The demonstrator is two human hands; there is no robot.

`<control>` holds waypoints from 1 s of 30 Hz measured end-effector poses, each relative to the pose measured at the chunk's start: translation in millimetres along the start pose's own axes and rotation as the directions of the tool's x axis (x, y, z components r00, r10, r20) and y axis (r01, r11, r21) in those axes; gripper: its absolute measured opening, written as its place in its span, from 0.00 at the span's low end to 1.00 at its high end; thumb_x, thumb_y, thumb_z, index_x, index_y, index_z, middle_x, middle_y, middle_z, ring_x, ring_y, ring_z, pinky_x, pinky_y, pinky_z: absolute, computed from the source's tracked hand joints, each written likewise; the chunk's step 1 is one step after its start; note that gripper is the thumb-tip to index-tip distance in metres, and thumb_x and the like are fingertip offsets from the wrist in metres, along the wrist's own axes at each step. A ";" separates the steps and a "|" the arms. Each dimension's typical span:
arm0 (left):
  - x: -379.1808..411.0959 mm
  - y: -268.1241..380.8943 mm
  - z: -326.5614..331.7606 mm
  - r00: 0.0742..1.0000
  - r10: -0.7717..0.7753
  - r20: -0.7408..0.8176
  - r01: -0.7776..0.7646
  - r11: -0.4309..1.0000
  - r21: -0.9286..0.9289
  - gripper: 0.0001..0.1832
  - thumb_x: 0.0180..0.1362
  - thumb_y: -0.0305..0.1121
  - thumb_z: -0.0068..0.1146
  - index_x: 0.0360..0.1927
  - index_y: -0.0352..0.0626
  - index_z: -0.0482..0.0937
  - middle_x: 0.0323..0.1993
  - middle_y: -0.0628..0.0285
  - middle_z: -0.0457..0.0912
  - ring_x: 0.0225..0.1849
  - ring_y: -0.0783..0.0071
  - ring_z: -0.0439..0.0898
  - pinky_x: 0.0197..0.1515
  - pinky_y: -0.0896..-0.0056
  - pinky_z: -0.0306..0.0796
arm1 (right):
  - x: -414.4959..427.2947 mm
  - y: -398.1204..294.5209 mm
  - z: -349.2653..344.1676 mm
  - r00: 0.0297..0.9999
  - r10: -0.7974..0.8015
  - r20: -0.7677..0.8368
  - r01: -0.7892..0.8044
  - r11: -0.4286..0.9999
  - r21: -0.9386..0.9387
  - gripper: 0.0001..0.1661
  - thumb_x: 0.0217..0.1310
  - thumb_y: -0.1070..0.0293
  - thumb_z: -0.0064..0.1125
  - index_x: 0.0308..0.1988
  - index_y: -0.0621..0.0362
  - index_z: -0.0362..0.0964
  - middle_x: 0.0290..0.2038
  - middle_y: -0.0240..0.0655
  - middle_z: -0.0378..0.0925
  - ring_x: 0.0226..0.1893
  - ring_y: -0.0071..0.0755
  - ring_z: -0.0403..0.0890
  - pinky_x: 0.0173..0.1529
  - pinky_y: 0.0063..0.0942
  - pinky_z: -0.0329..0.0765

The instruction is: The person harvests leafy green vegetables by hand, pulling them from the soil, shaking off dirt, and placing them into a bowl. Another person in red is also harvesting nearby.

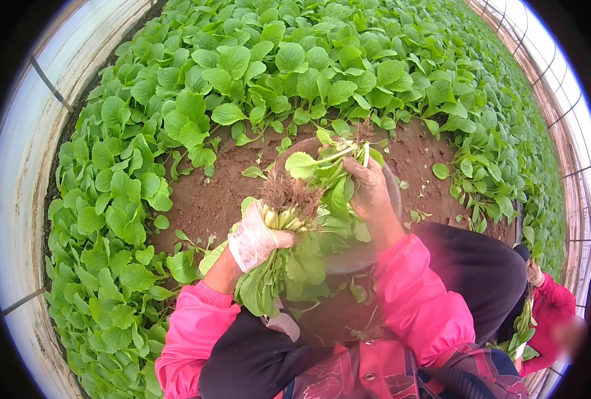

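Observation:
My left hand (258, 237), in a thin white glove, is closed around a thick bunch of uprooted leafy greens (265, 284). Their brown roots (288, 192) point up and away from me, and the leaves hang down towards my lap. My right hand (372, 192) looks bare and soil-stained. It grips a smaller bunch of greens (337, 187), with roots (364, 130) at the far end and a pale leaf sticking out to the left. Below the hands, a round, see-through rim (395, 192) shows partly; what it belongs to is hard to tell.
Dense rows of leafy green plants (290, 60) surround a patch of bare brown soil (210, 199). Plastic-sheet walls (21, 164) curve along both sides. At the lower right, a person in a pink top (554, 299) holds a bunch of greens (525, 319). My bent knee (495, 264) is at right.

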State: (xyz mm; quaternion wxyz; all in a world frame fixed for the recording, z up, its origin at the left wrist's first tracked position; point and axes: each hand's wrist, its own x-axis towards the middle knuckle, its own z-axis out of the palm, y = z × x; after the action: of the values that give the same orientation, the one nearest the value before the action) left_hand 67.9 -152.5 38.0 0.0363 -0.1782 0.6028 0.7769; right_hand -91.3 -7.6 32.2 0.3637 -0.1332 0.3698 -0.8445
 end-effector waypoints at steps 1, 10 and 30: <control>4.6 -5.5 10.3 0.999 -0.013 0.043 0.017 0.996 -0.086 0.24 0.31 0.19 0.59 0.39 0.36 0.73 0.32 0.67 0.76 0.33 0.78 0.74 0.39 0.74 0.70 | -0.3 2.7 0.0 0.999 -0.049 0.010 0.050 0.998 -0.049 0.21 0.57 0.73 0.47 0.51 0.69 0.60 0.45 0.48 0.71 0.45 0.40 0.74 0.46 0.34 0.75; 19.9 -16.6 22.4 0.996 -0.055 0.072 0.054 0.998 0.023 0.29 0.29 0.18 0.60 0.44 0.36 0.71 0.37 0.64 0.76 0.38 0.77 0.74 0.43 0.73 0.70 | -6.6 -5.9 -2.2 0.957 -0.264 -0.119 0.234 0.947 -0.218 0.14 0.60 0.65 0.48 0.40 0.65 0.69 0.34 0.42 0.76 0.31 0.27 0.76 0.36 0.23 0.73; -9.3 -9.6 1.0 0.995 -0.022 -0.100 0.030 0.996 0.078 0.21 0.32 0.18 0.58 0.37 0.35 0.76 0.31 0.64 0.80 0.32 0.78 0.77 0.38 0.76 0.71 | -4.2 5.8 -0.4 1.000 0.013 0.003 -0.008 0.745 -0.668 0.21 0.56 0.63 0.53 0.46 0.66 0.66 0.34 0.37 0.75 0.33 0.25 0.75 0.40 0.24 0.71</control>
State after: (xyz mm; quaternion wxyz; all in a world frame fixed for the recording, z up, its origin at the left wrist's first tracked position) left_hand 79.0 -147.4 32.3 0.0235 -0.2227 0.6320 0.7419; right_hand -85.6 -7.1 27.9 0.2983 -0.2552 0.6467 -0.6540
